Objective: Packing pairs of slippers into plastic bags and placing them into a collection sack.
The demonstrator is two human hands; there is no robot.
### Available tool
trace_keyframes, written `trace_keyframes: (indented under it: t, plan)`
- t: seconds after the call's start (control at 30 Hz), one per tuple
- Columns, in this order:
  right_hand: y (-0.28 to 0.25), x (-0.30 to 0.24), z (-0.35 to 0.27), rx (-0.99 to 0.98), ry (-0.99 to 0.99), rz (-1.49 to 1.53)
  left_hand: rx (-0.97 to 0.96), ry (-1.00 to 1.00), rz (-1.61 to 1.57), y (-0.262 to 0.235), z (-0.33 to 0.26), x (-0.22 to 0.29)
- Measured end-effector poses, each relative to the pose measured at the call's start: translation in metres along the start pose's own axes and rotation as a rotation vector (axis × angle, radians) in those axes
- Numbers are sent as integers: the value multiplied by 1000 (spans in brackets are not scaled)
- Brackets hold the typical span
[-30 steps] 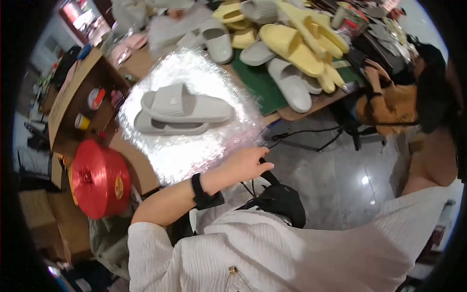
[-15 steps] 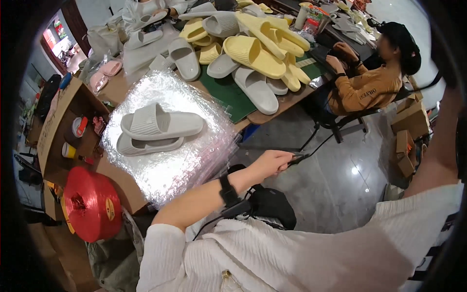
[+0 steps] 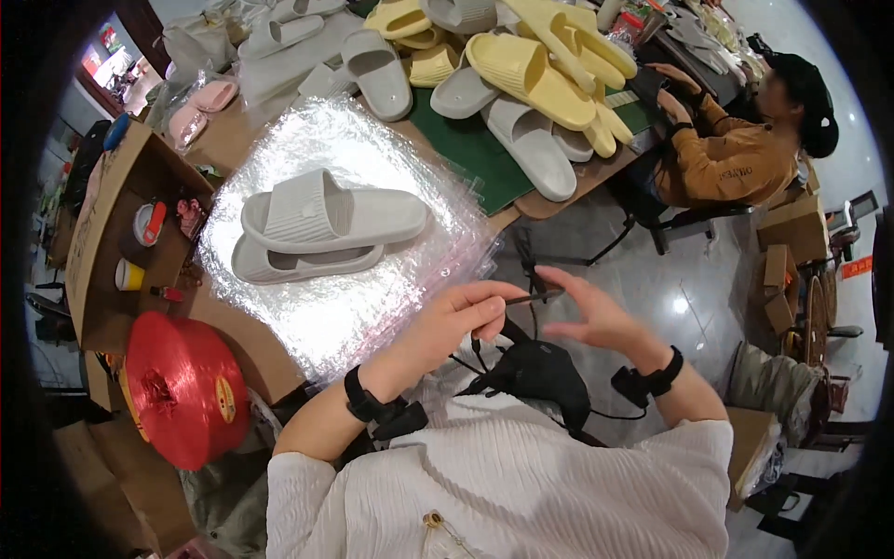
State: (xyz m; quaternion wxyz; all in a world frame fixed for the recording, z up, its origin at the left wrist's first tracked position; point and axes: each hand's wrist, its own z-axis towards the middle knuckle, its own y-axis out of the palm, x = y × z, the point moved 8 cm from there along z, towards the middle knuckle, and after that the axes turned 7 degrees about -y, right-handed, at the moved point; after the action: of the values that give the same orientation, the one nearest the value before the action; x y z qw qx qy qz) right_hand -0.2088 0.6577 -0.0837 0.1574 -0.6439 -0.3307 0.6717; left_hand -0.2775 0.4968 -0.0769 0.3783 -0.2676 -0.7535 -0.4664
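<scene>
Above my lap, my left hand [image 3: 466, 315] is closed on one end of a thin dark object [image 3: 535, 297], seen nearly edge-on; its kind does not show. At its other end is my right hand [image 3: 596, 315], thumb and fingers spread wide; any contact is unclear. Black straps with small modules circle both wrists. Left of my hands, a pair of grey slippers [image 3: 349, 214] lies on a stack of shiny clear plastic bags [image 3: 307, 321], one slipper overlapping the other. A black pouch-like thing [image 3: 540, 377] with cords rests at my lap.
Grey and yellow slippers [image 3: 531, 79] are heaped on the table's green mat [image 3: 494, 191]. An open cardboard box [image 3: 102, 242] and a red spool of plastic twine [image 3: 186, 391] stand at left. A person in an orange top [image 3: 736, 168] sits at right, near cardboard boxes [image 3: 792, 233].
My right hand has come down from the far right to beside the left one. My left hand has drawn back toward me, still holding the dark object. The view has shifted slightly.
</scene>
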Motion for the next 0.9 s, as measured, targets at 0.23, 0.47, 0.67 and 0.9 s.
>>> trace_keyframes:
  t: [0.23,0.47,0.67,0.9]
  plan:
    - [40,39,14,294,147,505,-4,37,-1,-13,6,1]
    - [-20,-8,10,298,-85,-297,303,225,226,-42,-7,5]
    - [-26,-24,-24,-142,396,-287,258,-16,1233,-30,-44,-15]
    - [17,-36,-37,-185,533,70,-54,-134,1017,-24,-44,-74]
